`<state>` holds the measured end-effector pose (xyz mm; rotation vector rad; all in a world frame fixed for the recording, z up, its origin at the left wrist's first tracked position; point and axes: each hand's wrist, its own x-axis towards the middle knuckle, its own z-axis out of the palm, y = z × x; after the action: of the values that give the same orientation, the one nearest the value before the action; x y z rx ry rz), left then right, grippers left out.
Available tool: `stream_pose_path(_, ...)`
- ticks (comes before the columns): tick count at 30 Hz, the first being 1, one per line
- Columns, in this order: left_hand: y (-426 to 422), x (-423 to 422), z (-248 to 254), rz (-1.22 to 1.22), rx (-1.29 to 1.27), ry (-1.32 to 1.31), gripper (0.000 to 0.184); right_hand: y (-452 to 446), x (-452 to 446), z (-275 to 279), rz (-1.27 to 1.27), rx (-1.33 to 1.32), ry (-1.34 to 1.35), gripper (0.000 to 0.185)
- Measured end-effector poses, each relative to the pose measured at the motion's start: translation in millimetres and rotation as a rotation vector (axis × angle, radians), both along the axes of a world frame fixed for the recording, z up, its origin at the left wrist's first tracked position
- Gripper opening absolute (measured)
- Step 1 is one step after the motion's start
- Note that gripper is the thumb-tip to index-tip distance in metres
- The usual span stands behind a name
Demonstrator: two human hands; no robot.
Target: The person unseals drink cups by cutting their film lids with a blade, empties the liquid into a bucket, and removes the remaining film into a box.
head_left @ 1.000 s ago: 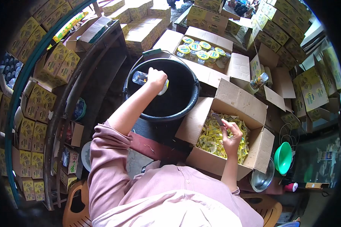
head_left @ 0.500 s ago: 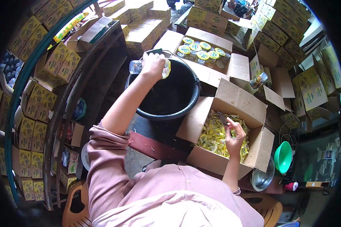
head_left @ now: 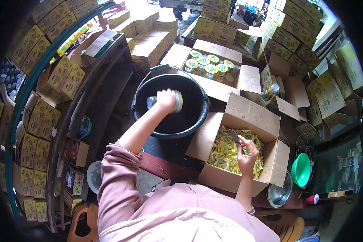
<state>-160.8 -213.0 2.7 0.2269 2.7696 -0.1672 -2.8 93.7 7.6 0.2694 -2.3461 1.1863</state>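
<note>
My left hand (head_left: pixel 166 101) is wrapped around a clear plastic cup (head_left: pixel 151 102) with a yellow-edged end, tipped on its side over the mouth of a black bucket (head_left: pixel 171 136). The fingers hide the middle of the cup. Pinched in my right hand (head_left: pixel 248 155) is a knife (head_left: pixel 234 136) with a dark blade angled up and left. That hand is above an open cardboard box (head_left: pixel 252 111) holding many yellow crumpled pieces (head_left: pixel 224 149), perhaps small packets or lids.
Behind the bucket, an open carton (head_left: pixel 250 76) holds several yellow-lidded cups (head_left: pixel 203 60). A bottle-like clear container (head_left: pixel 270 92) stands to its right. A green bowl (head_left: pixel 301 169) and a glass-like bowl (head_left: pixel 280 189) are at the right. Stacked printed cartons (head_left: pixel 38 117) fill the left shelf.
My left hand has lowered the cup from the bucket's far rim to over its opening. The bucket handle has come free of that hand. My right hand keeps the knife above the box.
</note>
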Motion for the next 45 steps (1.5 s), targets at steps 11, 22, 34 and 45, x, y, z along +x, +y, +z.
stream_pose_path(11, 1.9, 15.5, -8.0, 0.021, -0.165, -0.474, 0.046, -2.4, 0.9, 0.4, 0.039, 0.008, -0.008, 0.030)
stream_pose_path(22, 0.3, 13.1, 13.6, 0.044, -0.196, -0.554, 0.063, -5.3, 1.1, 2.8, 0.047, 0.008, -0.016, 0.030)
stream_pose_path(34, -13.1, 10.4, 30.7, 0.131, -0.009, -0.117, 0.081, -7.9, 0.7, 7.0, 0.025, 0.025, -0.001, 0.032)
stream_pose_path(45, -8.3, 19.4, -2.0, 0.063, 0.003, -0.220, 0.058, -8.6, 2.0, 6.7, 0.029, 0.027, -0.006, 0.031)
